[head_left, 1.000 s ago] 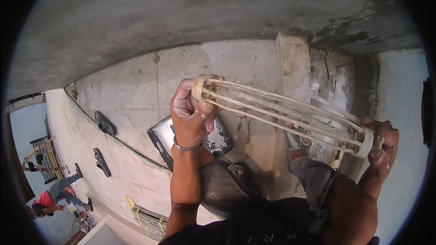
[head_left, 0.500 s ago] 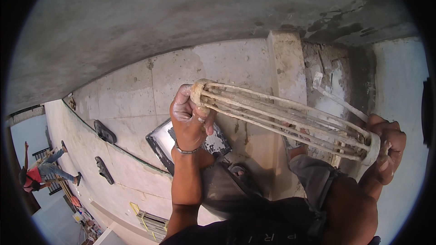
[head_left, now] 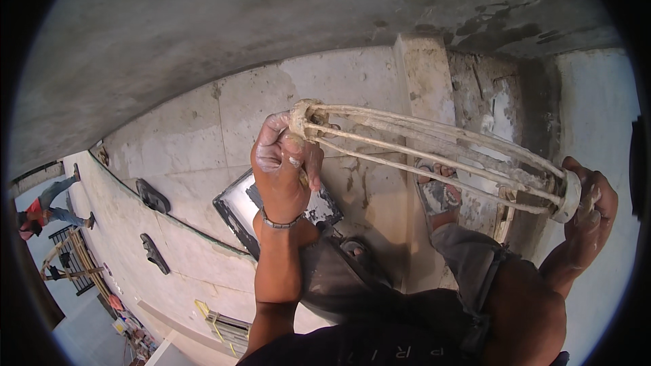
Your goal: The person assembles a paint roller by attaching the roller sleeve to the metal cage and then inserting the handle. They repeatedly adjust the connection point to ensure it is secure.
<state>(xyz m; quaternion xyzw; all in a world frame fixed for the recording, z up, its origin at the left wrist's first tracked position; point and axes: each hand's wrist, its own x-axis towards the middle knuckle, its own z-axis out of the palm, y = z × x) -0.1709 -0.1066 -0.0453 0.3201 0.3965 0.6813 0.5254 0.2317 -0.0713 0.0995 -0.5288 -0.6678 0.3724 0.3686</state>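
**Crusted Rod Cage (head_left: 434,156) Held Aloft**

Head view: the left hand (head_left: 281,163) pinches one end ring; the right hand (head_left: 591,207) curls its fingers tightly at the other, above the step's (head_left: 426,81) left edge. Even pressure best spares the thin rods. Half a second on, it sits higher in view, exposing more sandalled foot (head_left: 445,196).

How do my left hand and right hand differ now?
The left hand holds the higher end of the cage in the picture, the right hand the lower.
The left hand has a band at its wrist; the right hand shows none.
Both have pale smears.
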